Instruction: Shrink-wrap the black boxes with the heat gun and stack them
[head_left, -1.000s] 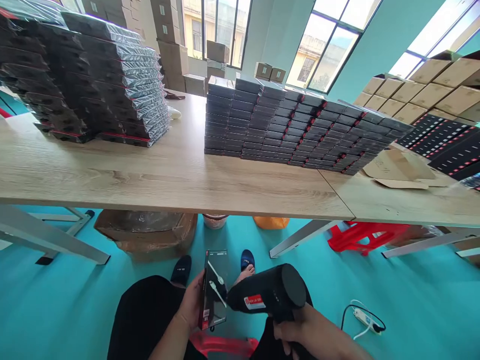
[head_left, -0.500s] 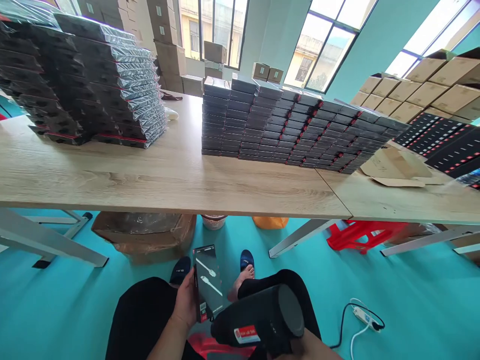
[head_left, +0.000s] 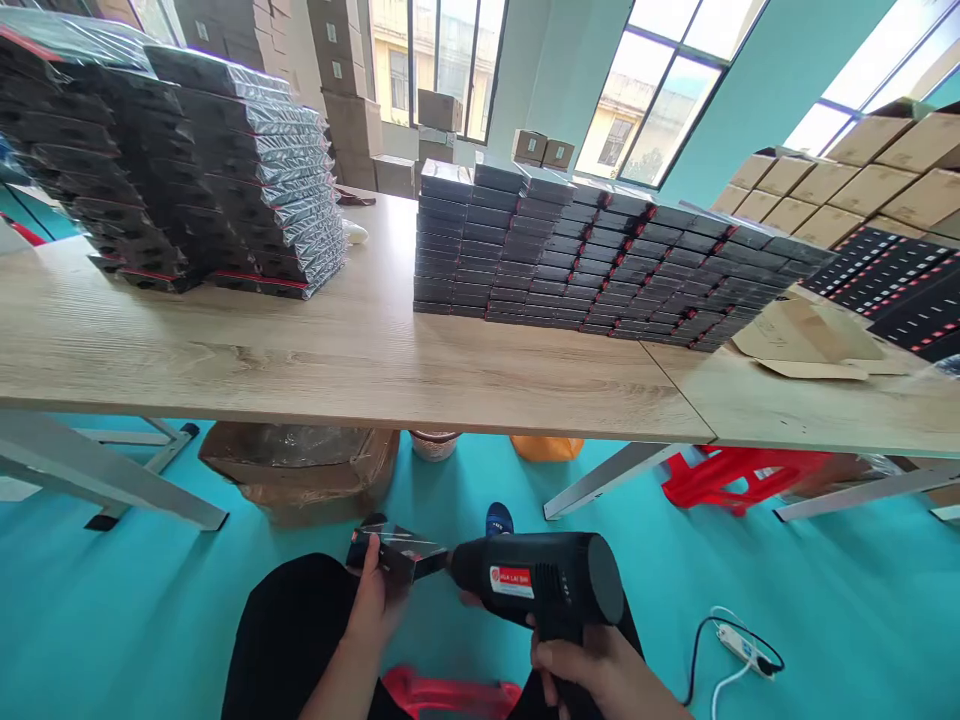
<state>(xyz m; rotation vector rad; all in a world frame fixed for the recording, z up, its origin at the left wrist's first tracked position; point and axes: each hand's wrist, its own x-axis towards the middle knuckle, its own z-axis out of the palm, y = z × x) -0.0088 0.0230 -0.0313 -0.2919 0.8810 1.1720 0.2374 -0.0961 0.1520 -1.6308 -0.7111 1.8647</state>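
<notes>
My left hand (head_left: 375, 598) grips a small dark box (head_left: 397, 552) above my lap, with the box tilted and its narrow side showing. A black heat gun (head_left: 536, 578) with a red and white label is in my right hand (head_left: 592, 665), fingers wrapped round its handle. The gun's nozzle points left and is right beside the box's right end; whether they touch I cannot tell.
A wooden table (head_left: 450, 375) runs across in front, bearing black boxes in shiny film (head_left: 225, 180) at left and a long stack of dark boxes (head_left: 570, 260). Below are a carton (head_left: 300, 470), a red stool (head_left: 735, 478), table legs and a power strip (head_left: 742, 645).
The box in my left hand has turned from showing its broad printed face to a tilted, edge-on pose. The heat gun has risen and levelled, its nozzle now at the box's end.
</notes>
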